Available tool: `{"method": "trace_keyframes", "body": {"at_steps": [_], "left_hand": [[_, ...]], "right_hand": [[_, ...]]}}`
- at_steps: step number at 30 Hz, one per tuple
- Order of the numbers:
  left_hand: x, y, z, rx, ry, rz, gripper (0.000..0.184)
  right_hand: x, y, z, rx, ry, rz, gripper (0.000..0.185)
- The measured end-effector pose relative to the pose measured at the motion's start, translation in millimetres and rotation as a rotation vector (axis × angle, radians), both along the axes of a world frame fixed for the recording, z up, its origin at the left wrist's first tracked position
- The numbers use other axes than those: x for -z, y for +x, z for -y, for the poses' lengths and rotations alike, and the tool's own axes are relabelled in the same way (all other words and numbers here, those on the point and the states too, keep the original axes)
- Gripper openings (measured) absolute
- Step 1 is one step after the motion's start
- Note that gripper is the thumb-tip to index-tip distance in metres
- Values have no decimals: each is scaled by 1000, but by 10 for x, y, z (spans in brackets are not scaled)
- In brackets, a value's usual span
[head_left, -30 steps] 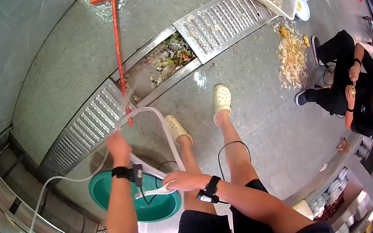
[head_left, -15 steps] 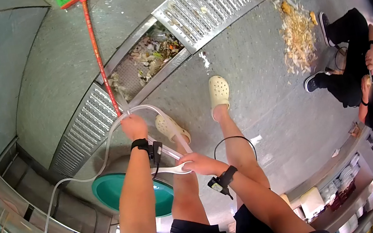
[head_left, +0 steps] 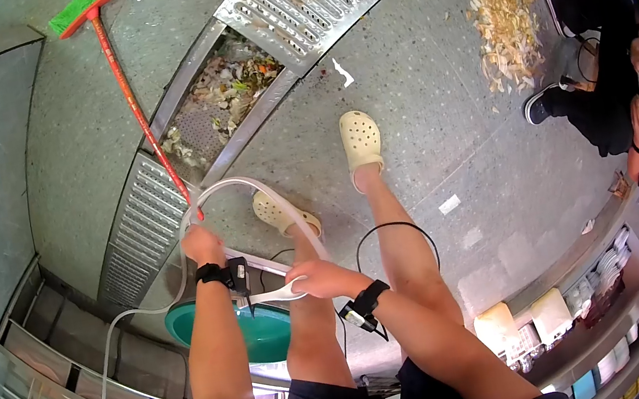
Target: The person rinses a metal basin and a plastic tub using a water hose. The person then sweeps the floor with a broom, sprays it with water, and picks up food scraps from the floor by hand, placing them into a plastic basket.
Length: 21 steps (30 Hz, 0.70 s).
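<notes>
My left hand is closed around a clear, pale hose, which loops over to my right hand. Fingers curled, my right hand grips the hose and a white, handle-like piece; its exact kind is unclear. Just beyond my left hand ends the red handle of a broom with green bristles, lying across the drain. Below my forearms a teal basin is partly hidden. An uncovered stretch of floor drain ahead holds food scraps.
Metal grates cover other parts of the drain. Peelings lie piled on the floor at right, near a seated person in dark clothes. Shelves with stacked dishes stand at lower right, and a steel counter at left.
The view has shifted and turned, so the broom, drain and peelings sit elsewhere in it. My left hand has moved left and slightly down; both hands keep their grip.
</notes>
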State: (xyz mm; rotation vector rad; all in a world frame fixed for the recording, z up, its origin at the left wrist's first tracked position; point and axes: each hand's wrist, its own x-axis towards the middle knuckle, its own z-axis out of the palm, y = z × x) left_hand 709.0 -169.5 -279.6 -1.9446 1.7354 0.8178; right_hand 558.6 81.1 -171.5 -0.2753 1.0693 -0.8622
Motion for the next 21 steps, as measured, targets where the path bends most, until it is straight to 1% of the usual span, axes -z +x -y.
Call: {"method": "trace_keyframes", "body": {"at_steps": [1,2,4,7,9,11,12,14,16,19,21], "left_hand": [[-1,34,38,83,18,57,26],[15,64,55,-63,5,-3,26],[-159,-141,65,-354,-17,-127,27],[-26,4,110,-436,16,-143,25],[106,163,115,-146,-18,-123,26],[205,311,118,-53,-26,-122,26],[178,279,112,-106,-16,-133,25],[62,104,93,-353,-6,-192,24],[-112,-164,95,-744,-8,-286,23],[-150,-224,88,-765,3,-258,22],[-132,-112,114,-894,53,-395,20]], "right_hand": [[-8,41,23,4,-15,-9,25],[4,73,48,8,-33,-18,24],[-30,68,101,-7,-39,-26,24],[-20,102,132,-23,-50,-50,25],[-15,127,149,-34,-49,-60,25],[-13,101,167,-49,-41,-65,25],[-20,90,179,-55,-35,-70,25],[-31,67,196,-66,-20,-82,27],[-18,80,214,-66,-18,-76,27],[-20,119,231,-73,-5,-71,26],[-1,163,243,-80,-12,-83,26]]}}
